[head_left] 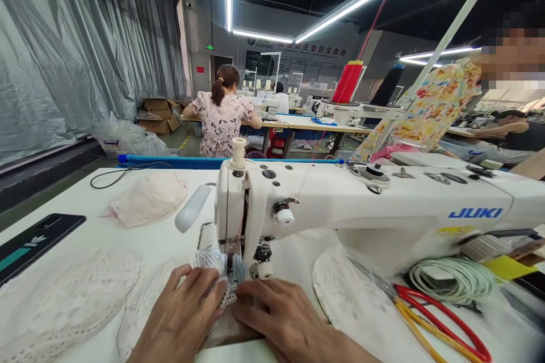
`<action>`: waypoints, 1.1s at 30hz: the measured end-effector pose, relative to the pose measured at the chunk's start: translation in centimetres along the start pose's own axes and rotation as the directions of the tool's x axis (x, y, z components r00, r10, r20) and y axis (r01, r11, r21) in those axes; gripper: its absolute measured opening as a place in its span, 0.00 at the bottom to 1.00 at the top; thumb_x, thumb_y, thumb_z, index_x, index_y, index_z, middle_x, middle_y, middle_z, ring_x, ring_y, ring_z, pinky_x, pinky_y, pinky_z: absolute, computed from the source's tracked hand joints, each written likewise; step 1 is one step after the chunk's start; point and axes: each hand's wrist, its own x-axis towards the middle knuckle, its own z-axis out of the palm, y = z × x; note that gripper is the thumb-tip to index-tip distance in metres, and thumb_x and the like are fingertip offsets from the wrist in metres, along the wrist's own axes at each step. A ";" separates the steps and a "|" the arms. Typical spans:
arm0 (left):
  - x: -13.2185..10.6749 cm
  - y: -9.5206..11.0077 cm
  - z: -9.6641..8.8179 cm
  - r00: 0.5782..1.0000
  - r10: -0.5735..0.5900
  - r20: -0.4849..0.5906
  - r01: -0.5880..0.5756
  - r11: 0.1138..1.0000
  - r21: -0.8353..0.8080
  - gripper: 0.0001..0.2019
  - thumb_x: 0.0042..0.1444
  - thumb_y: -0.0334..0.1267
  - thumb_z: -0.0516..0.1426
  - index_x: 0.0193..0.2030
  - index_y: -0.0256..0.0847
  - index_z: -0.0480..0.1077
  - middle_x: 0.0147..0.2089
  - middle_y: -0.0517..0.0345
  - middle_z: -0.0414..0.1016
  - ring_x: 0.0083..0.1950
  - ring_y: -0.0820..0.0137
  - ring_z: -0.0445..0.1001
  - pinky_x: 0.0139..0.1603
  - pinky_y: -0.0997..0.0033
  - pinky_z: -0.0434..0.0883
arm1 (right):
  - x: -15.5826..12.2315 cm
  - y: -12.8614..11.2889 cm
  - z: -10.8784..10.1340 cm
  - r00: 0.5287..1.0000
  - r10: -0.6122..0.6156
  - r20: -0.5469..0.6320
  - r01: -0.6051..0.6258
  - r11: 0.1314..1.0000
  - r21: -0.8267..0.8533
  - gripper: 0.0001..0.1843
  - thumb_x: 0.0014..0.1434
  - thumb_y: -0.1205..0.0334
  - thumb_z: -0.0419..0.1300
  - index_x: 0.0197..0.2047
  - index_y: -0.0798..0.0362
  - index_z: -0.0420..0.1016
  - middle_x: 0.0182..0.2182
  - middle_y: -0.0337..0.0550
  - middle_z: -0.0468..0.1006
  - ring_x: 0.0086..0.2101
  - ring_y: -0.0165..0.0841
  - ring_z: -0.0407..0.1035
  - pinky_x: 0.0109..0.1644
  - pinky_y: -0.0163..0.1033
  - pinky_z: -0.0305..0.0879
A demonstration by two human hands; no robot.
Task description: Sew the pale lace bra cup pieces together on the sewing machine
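White eyelet lace fabric lies beneath the presser foot of a white sewing machine. My left hand is on the lace just left of the needle area, its fingers bent and closed on the fabric. Close to the foot on the other side, my right hand has its fingers curled over the lace edge, with the thumb side low. Part of the fabric is hidden under both hands. A larger white lace piece spreads over the table to the left.
Scissors with red and yellow handles and a coil of pale green cord lie at right. A phone-like dark object and a gathered cream fabric piece are at left. Ahead, a co-worker sits at another table.
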 end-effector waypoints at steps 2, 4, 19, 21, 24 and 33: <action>0.2 0.2 -0.1 1.000 0.017 -0.004 -0.016 0.999 0.037 0.16 0.59 0.23 0.43 0.44 0.41 0.67 0.38 0.58 0.75 0.38 0.68 0.73 0.45 0.64 0.54 | 0.0 0.1 0.2 1.000 -0.023 -0.011 0.023 1.000 -0.019 0.12 0.66 0.63 0.47 0.51 0.50 0.65 0.45 0.44 0.73 0.38 0.31 0.68 0.39 0.37 0.66; 0.1 0.3 0.0 0.999 0.034 0.001 -0.034 0.998 0.057 0.17 0.58 0.22 0.43 0.45 0.40 0.67 0.38 0.57 0.75 0.39 0.67 0.73 0.46 0.63 0.54 | 0.1 0.2 0.3 0.999 -0.031 -0.014 0.030 0.999 -0.036 0.12 0.67 0.62 0.46 0.50 0.51 0.66 0.45 0.44 0.73 0.37 0.31 0.68 0.38 0.36 0.66; -0.4 -0.1 0.7 0.997 0.056 0.051 -0.063 0.988 0.142 0.17 0.60 0.22 0.43 0.49 0.35 0.67 0.42 0.51 0.73 0.42 0.66 0.72 0.48 0.58 0.56 | 0.3 0.2 0.5 0.991 -0.090 -0.100 0.080 0.992 -0.097 0.10 0.65 0.68 0.48 0.41 0.55 0.71 0.40 0.43 0.77 0.30 0.30 0.67 0.29 0.35 0.62; -0.4 -0.1 0.9 0.998 0.053 0.045 -0.059 0.986 0.154 0.17 0.61 0.22 0.42 0.48 0.34 0.67 0.41 0.51 0.73 0.41 0.66 0.71 0.48 0.58 0.56 | 0.4 0.2 0.4 0.989 -0.097 -0.110 0.083 0.988 -0.127 0.10 0.65 0.68 0.48 0.40 0.55 0.71 0.42 0.43 0.77 0.30 0.30 0.67 0.29 0.35 0.62; -0.4 0.1 1.1 0.997 0.069 -0.023 -0.065 0.985 0.159 0.17 0.62 0.22 0.41 0.46 0.33 0.68 0.38 0.51 0.74 0.38 0.66 0.71 0.46 0.58 0.56 | 0.5 0.1 0.4 0.985 -0.121 -0.126 0.097 0.979 -0.181 0.11 0.65 0.69 0.48 0.39 0.54 0.71 0.46 0.41 0.76 0.29 0.28 0.66 0.27 0.35 0.61; 0.4 -0.5 1.7 0.995 0.031 -0.092 -0.028 0.999 0.031 0.14 0.65 0.28 0.42 0.48 0.36 0.67 0.39 0.54 0.75 0.39 0.67 0.72 0.46 0.60 0.56 | 0.8 0.2 0.9 0.985 -0.124 -0.123 0.096 0.973 -0.212 0.11 0.64 0.70 0.49 0.41 0.55 0.72 0.46 0.39 0.76 0.29 0.28 0.67 0.26 0.35 0.60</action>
